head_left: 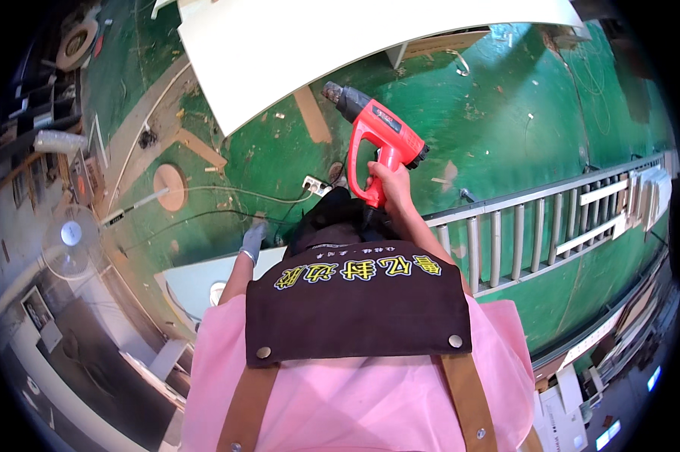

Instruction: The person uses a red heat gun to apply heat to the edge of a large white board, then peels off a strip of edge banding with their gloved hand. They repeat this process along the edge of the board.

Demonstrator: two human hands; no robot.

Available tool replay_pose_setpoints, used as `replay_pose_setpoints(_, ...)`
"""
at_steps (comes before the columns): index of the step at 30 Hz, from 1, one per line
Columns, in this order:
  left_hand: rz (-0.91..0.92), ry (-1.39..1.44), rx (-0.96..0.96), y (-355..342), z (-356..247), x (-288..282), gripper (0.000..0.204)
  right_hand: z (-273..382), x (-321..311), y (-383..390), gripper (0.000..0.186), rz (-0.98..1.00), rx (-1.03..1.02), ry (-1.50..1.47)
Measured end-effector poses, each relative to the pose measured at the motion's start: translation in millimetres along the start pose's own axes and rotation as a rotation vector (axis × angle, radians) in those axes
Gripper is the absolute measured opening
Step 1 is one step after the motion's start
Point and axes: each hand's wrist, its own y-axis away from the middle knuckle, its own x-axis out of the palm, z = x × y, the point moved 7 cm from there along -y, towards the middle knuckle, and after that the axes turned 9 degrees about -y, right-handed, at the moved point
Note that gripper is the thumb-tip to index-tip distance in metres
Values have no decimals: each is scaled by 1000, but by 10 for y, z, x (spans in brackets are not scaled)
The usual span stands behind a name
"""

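Note:
My right hand [385, 181] grips the handle of a red-and-black heat gun [389, 135], whose metal nozzle points up and to the left toward the edge of a large white curved panel [264, 53]. My left hand [253, 237], in a pale grey glove, hangs low at my left side with its fingers loosely extended and nothing visible in them. Near it lies a pale board [187, 275]. A dark cord runs down from the heat gun's handle, and a white power strip [316, 185] lies on the green floor beyond my legs.
A metal ladder [521, 241] lies along the right. At left are a standing fan [70, 248], a round wooden disc [170, 187], cords and cluttered shelving [42, 105]. Cardboard strips [311, 117] lie on the floor [476, 98]. Stacked boards [611, 339] fill the lower right.

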Motion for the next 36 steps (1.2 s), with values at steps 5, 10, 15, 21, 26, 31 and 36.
replay_pose_setpoints(5, 27, 187, -39, 255, -37, -225, 44, -431, 448, 327, 19, 19, 93, -10)
replay_pose_setpoints(10, 15, 247, -86, 202, 508, -368, 48, -895, 818, 476, 18, 101, 202, 3)
replay_pose_setpoints(15, -2, 246, -41, 259, 672, -418, 46, -1182, 1104, 531, 15, 177, 243, 14)
replay_pose_setpoints(21, -7, 299, -89, 183, 891, -387, 40, -1222, 1186, 570, 12, 167, 286, -55)
replay_pose_setpoints(26, -29, 156, -24, 35, 989, -447, 39, -1330, 1250, 657, 12, 190, 348, -69)
replay_pose_setpoints(31, 42, 282, -83, -84, 827, -502, 42, -1362, 1195, 584, 12, 173, 347, -106)
replay_pose_setpoints(36, 47, 39, 207, -160, 548, -612, 40, -1198, 1121, 560, 10, 109, 312, -185)
